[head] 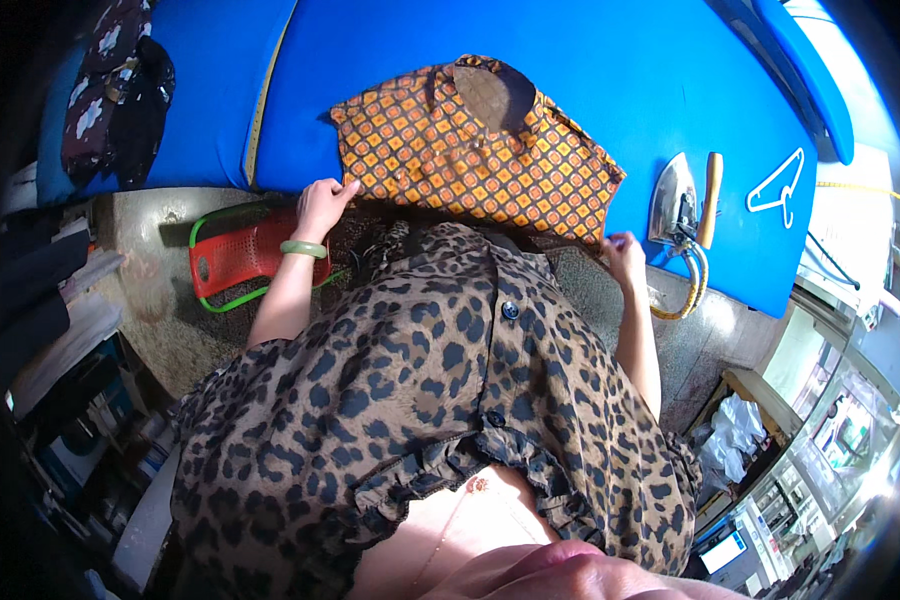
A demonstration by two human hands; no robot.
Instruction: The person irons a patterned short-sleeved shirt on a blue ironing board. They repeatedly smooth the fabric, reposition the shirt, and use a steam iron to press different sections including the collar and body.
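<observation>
An orange and dark diamond-patterned garment (450, 165) lies spread over the edge of a blue padded ironing table (607, 52), its round neck opening turned away from me. My left hand (325, 206), with a green bangle on the wrist, pinches the garment's near left corner between thumb and fingers. At the near right corner, my right hand (625, 256) grips the fabric with its fingertips. The garment's near edge hangs at the table's front, close to my body. Right of the garment, a metal iron (671, 196) rests on the blue surface, beside its wooden handle (711, 199).
A yellowish hose (696, 289) loops from the iron over the table's edge. Farther right lies a white plastic hanger (778, 191). Dark patterned clothing (120, 97) is at the far left. Below stands a red and green plastic chair (236, 255). A plastic bag (731, 435) sits lower right.
</observation>
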